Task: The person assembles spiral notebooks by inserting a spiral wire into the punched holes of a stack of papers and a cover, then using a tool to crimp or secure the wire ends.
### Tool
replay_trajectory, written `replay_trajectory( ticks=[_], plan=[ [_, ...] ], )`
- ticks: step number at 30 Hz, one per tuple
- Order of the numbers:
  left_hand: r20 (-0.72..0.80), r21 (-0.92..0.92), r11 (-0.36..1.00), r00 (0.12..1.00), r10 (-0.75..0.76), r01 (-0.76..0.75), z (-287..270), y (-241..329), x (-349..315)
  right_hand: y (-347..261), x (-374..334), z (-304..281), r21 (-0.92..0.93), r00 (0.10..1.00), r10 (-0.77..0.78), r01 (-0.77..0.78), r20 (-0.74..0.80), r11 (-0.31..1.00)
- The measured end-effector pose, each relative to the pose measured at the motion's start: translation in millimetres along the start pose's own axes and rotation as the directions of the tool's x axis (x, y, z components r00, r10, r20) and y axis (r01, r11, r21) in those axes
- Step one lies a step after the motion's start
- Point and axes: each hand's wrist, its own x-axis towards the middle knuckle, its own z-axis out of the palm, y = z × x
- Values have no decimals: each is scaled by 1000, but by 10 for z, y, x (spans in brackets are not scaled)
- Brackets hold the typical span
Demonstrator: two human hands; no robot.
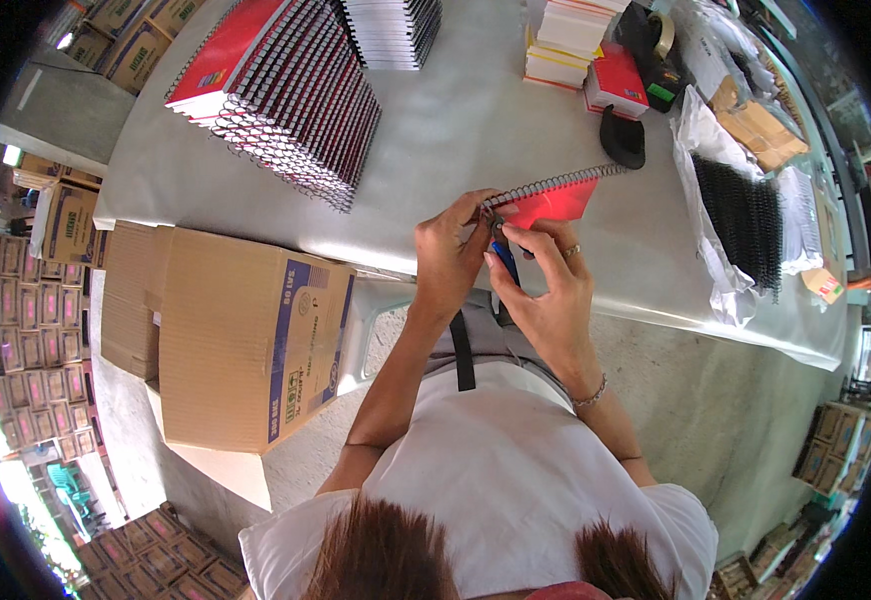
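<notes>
A red-covered spiral notebook (554,206) is held over the table's near edge, its dark wire coil running up and to the right. My left hand (448,252) is closed on the coil's near end, fingers pinching it. In my right hand (554,282) is a small blue-handled hand tool that looks like pliers (504,258), gripped with the fingers curled round it. The tool's head sits right at the coil's end beside my left fingertips; its jaws are mostly hidden by my fingers.
A tall stack of red spiral notebooks (286,110) stands at the far left, with a white spiral-bound stack (391,30) beside it. Black plastic-looking coils (741,220) lie on white wrapping at the right. Near the book stacks sits a black tape dispenser (646,50). An open cardboard box (226,340) is at my left.
</notes>
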Motion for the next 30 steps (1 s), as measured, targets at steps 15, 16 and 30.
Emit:
replay_trajectory(
  ticks=[15,16,30],
  plan=[
    [-38,217,970,992,119,-108,-1,92,-1,44,279,-359,589,611,372,-787,699,187],
    [-51,218,972,994,97,-83,-44,162,56,164,300,-446,580,675,336,-738,657,346],
    [-353,207,887,814,461,-413,-2323,1760,1599,1241,462,-995,-234,966,194,-152,171,960]
  ],
)
